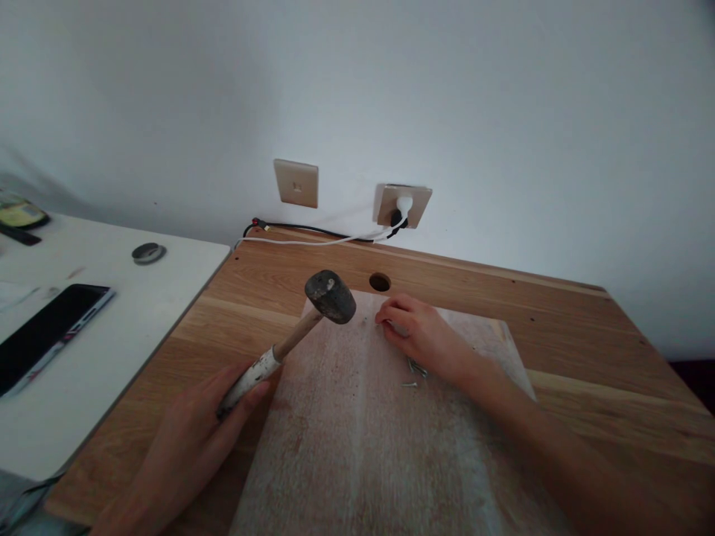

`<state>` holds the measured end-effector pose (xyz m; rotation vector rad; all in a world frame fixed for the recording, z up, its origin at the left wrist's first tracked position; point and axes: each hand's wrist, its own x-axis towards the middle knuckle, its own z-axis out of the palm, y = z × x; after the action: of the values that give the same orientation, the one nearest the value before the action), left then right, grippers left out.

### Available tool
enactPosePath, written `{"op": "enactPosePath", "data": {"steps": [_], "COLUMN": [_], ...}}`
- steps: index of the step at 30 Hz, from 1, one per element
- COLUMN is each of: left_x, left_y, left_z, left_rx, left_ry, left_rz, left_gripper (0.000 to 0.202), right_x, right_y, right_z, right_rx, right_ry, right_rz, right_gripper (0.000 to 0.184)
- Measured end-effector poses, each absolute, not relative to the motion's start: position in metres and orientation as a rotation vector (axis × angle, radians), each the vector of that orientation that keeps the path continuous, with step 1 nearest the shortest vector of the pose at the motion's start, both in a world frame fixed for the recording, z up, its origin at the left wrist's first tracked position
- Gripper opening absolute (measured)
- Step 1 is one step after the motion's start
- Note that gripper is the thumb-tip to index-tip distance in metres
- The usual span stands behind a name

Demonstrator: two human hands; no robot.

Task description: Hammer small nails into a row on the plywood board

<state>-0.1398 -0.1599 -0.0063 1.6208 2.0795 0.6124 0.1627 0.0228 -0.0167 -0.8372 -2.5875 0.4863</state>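
My left hand [193, 439] is closed around the pale wooden handle of a mallet [313, 316], whose dark rubber head is raised over the far left part of a worn whitish board [357, 432]. My right hand [418, 335] rests on the board's far end, fingertips pinched together at the board's surface just right of the mallet head; what they pinch is too small to make out. A few small nails [413, 372] lie on the board beside my right wrist.
The board lies on a wooden desk [586, 342] with a round cable hole [380, 282]. A white table [112, 335] adjoins on the left, holding a phone [45, 335] and a small round disc [148, 253]. Wall sockets [402, 206] with cables stand behind.
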Motion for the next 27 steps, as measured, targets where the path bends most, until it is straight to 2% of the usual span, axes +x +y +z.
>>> {"op": "enactPosePath", "data": {"steps": [16,21,27], "left_x": [-0.131,-0.121,-0.11], "left_y": [-0.156,-0.147,-0.138], "left_z": [-0.003,-0.002,-0.005], "left_rx": [1.568,1.679,1.79], "left_ry": [1.984,1.947,1.976], "left_rz": [0.68,0.678,0.521], "left_gripper": [0.048,0.052,0.05], "right_x": [0.161,0.158,0.182], "right_y": [0.02,0.019,0.021], "right_z": [-0.018,-0.02,-0.013], "right_rx": [-0.948,-1.055,-1.103], "right_ry": [-2.547,-2.494,-2.452], "right_rz": [0.618,0.621,0.583], "right_gripper": [0.016,0.015,0.038]}}
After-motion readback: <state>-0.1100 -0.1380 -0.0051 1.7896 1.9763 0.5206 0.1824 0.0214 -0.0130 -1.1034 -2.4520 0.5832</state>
